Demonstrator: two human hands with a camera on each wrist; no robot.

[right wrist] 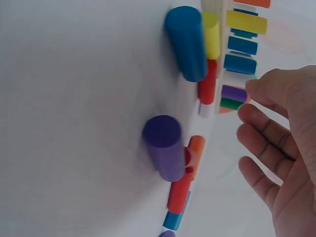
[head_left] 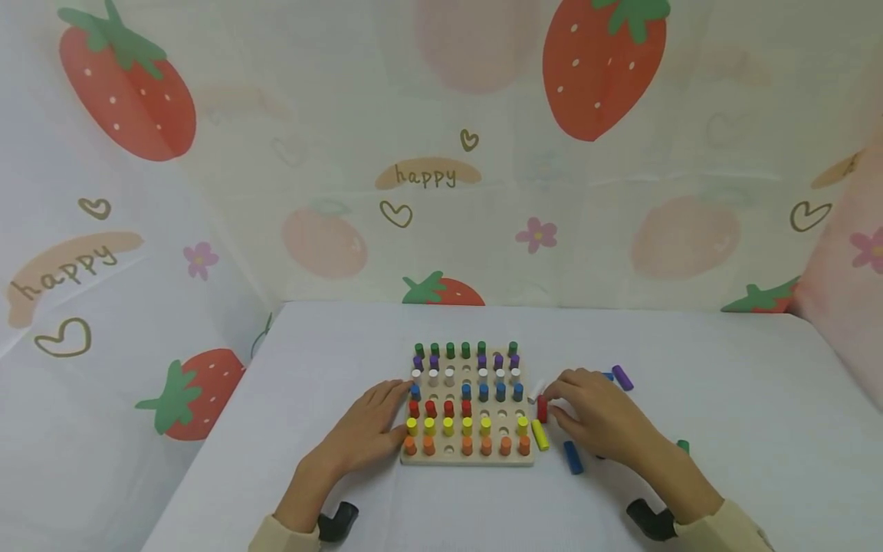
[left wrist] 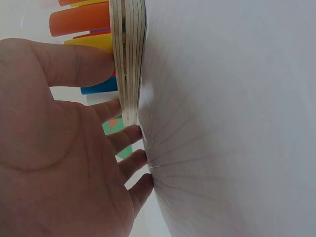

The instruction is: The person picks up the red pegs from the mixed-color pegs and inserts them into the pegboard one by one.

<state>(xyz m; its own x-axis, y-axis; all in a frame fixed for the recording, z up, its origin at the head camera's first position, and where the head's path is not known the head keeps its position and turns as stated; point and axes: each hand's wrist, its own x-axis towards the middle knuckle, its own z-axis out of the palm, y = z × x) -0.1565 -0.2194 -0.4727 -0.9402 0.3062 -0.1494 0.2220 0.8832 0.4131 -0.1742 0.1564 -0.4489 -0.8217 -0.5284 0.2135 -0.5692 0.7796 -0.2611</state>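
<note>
A wooden pegboard (head_left: 441,462) carries rows of coloured pegs: green, purple, white, blue, red, yellow and orange, with some holes bare. My left hand (head_left: 369,429) rests against its left edge; in the left wrist view the thumb (left wrist: 81,66) touches the board's side and the fingers reach along it. My right hand (head_left: 596,410) hovers just right of the board, fingers loosely bent, with nothing visible between them. Beneath its fingertips lies a red peg (head_left: 542,410), in line with a yellow peg (head_left: 540,435) and a white peg (head_left: 536,392).
Loose pegs lie around the right hand: a blue peg (head_left: 573,458), a purple peg (head_left: 622,377) and a green peg (head_left: 683,445). The right wrist view shows another purple peg (right wrist: 165,148), a red peg (right wrist: 179,192) and an orange peg (right wrist: 197,148). A strawberry-printed cloth (head_left: 441,245) hangs behind the white table (head_left: 276,399).
</note>
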